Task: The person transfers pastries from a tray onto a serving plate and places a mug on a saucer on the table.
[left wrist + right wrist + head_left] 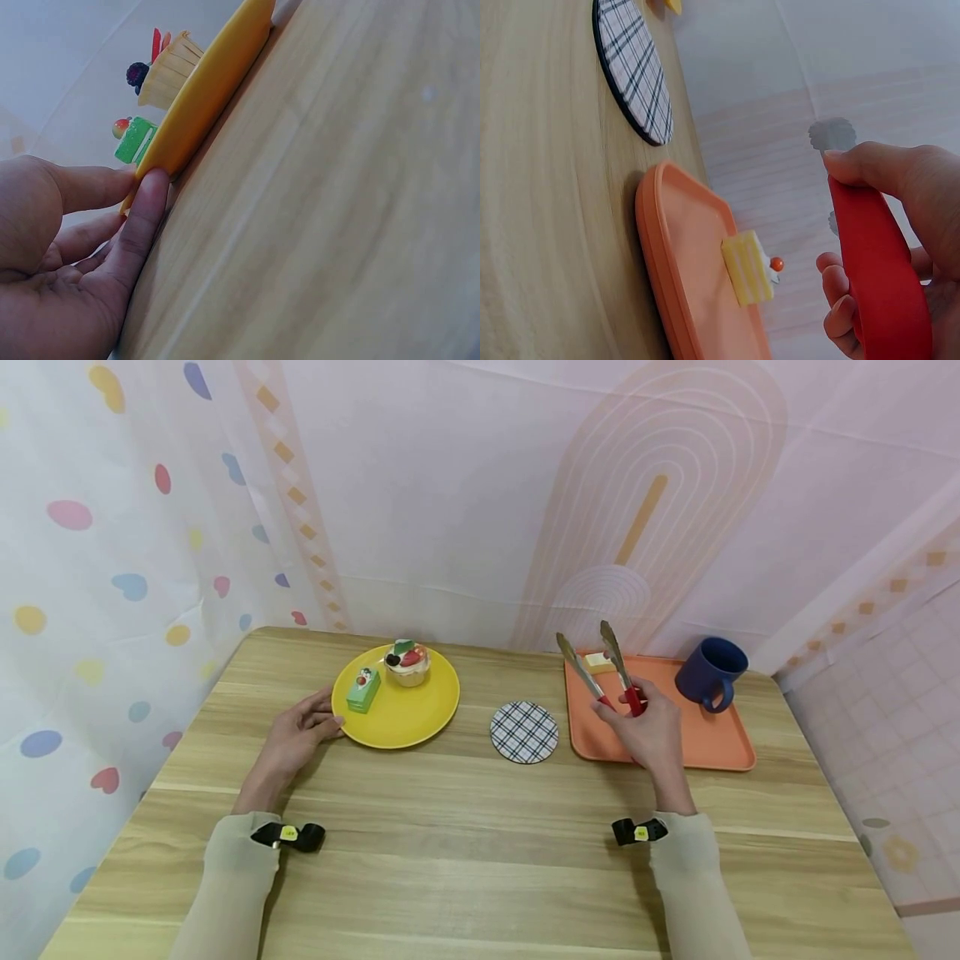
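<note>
At the left edge of the yellow plate, my left hand pinches the rim; in the left wrist view a finger lies above it and the thumb along its outside. On the plate are a green cake slice and a cupcake topped with berries. My right hand grips metal tongs by their red handles, tips apart with nothing between them. Below the tongs, a yellow-and-white cake slice with a small red ball on top sits on the orange tray.
A dark blue mug stands at the tray's right end. Between plate and tray lies a round checked coaster. The wooden table ends at a patterned curtain behind.
</note>
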Available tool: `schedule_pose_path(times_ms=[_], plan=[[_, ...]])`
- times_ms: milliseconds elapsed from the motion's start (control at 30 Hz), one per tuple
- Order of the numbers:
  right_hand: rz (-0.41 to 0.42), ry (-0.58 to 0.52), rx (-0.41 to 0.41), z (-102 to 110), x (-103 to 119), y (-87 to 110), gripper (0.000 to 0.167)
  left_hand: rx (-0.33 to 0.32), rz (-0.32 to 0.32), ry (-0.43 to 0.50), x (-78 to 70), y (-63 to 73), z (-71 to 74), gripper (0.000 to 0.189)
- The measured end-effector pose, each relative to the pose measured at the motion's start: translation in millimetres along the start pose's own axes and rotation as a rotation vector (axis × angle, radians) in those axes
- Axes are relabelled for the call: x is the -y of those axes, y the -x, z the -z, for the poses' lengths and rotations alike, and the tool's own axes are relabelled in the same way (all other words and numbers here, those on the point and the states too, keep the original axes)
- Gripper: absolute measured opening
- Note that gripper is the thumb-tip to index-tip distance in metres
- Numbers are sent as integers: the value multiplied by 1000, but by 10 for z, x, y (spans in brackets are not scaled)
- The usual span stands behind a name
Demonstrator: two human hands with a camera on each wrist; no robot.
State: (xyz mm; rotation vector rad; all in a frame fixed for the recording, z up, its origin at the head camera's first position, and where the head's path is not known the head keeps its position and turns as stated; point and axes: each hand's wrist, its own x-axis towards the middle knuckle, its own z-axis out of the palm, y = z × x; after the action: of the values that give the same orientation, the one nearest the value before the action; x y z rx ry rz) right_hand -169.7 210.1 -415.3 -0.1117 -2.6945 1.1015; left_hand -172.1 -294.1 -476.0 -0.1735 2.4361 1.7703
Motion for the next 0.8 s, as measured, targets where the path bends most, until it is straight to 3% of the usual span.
schedule_pose_path(times_ms=[800], plan=[[-115, 22, 16, 74, -193, -61, 75, -5, -2, 4, -6, 7, -9, 65]])
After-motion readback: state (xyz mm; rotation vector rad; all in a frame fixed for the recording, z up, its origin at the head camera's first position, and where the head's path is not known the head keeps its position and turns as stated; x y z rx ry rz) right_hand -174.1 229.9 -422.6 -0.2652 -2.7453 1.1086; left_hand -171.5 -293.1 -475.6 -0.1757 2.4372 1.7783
